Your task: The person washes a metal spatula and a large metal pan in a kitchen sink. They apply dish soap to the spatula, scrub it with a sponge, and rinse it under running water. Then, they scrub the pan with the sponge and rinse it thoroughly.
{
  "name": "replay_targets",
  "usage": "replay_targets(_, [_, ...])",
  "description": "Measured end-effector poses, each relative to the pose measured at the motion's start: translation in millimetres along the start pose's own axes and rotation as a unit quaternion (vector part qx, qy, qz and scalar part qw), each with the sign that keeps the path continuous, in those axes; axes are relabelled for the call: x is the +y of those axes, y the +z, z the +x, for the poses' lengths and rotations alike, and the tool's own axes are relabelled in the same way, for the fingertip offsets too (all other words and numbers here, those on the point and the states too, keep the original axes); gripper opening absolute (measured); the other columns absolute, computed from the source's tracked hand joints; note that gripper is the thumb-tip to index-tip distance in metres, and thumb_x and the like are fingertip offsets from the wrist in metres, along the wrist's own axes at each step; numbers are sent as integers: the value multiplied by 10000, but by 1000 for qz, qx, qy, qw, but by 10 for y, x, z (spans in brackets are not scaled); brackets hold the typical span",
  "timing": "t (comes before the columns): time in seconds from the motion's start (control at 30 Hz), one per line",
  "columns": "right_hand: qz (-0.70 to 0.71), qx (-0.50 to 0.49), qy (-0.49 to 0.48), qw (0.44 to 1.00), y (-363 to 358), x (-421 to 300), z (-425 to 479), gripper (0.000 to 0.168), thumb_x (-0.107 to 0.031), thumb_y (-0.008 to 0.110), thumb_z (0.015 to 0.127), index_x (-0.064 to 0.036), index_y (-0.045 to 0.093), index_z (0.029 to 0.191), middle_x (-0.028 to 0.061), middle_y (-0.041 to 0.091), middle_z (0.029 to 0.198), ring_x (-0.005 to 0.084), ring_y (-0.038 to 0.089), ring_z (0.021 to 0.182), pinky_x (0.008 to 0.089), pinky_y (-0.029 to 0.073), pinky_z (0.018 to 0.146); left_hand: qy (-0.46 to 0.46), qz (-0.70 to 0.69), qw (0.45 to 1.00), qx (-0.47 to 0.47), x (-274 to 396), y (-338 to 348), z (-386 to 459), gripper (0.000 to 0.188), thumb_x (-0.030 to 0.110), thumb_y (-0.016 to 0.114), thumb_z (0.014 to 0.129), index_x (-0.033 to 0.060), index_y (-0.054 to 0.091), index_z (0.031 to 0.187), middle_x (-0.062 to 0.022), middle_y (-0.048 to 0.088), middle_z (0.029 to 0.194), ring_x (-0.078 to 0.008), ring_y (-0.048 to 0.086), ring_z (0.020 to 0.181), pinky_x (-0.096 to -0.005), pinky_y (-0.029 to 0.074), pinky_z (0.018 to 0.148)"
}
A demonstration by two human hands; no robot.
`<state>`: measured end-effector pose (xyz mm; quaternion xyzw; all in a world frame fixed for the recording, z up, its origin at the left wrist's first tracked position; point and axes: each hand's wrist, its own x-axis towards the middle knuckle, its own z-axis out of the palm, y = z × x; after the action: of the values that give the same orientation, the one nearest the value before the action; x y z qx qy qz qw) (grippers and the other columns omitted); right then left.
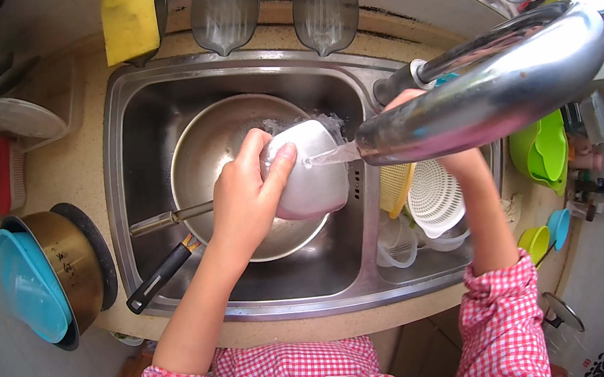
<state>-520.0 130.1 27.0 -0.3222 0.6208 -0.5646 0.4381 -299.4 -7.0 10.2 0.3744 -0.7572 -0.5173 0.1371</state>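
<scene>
My left hand point(248, 192) grips a pale, rounded bowl point(315, 192), thumb on its upper side and fingers over the far rim. Water point(332, 156) from the chrome faucet point(464, 111) runs onto the bowl. Underneath is a wide metal pan point(195, 165) in the left basin point(317, 273) of the steel sink, its black handle point(163, 276) leaning over the near left rim. A metal-handled utensil point(162, 221) reaches into the pan. My right hand point(406, 97) is behind the curved spout, fingertips close to the faucet's base; the spout hides most of it.
White point(435, 195) and yellow point(396, 190) strainers sit in the right basin. Left of the sink stands a pot point(71, 268) holding blue plastic ware point(31, 284). Green bowls point(540, 146) are at right. Wall holders point(225, 11) line the back, one with a yellow sponge point(130, 22).
</scene>
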Motion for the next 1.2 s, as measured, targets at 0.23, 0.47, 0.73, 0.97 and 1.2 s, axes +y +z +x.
replay_targets(0.23, [80,73,60,992,1051,531,-33,232,-273,516,931,-54,569,986,-29,540,841,55,475,786,208,394,683,8,35,999,-30,-98,30,-34,332,344,514,894,32,509,1007,-195,607,694,-357,616,671,-407,447,578])
replay_targets(0.47, [200,140,79,966,1273,804,111,264,-285,530,928,-51,573,813,-45,512,718,42,433,680,213,366,618,20,75,994,-82,-195,-98,-67,380,249,582,868,-3,439,1114,-168,597,748,-274,597,682,-367,450,644])
replay_targets(0.73, [111,211,87,967,1274,958,110,352,-319,485,948,-73,522,699,-44,480,651,38,400,623,240,344,562,9,89,976,-200,-225,-189,-69,351,210,661,809,-11,444,973,-166,593,730,-259,601,683,-357,448,618])
replay_targets(0.97, [163,234,132,949,1369,1035,131,371,-373,391,962,-82,532,779,6,525,737,102,467,710,275,377,668,100,207,965,-128,-281,-170,-131,272,168,668,770,57,467,915,-136,611,749,-317,601,705,-396,453,589])
replay_targets(1.2, [403,119,278,864,1243,1198,189,285,-230,428,879,-13,552,1016,122,572,1027,222,535,919,399,434,844,181,350,916,-70,-585,-48,-249,197,83,609,756,104,508,924,-100,535,739,-295,595,689,-394,467,581])
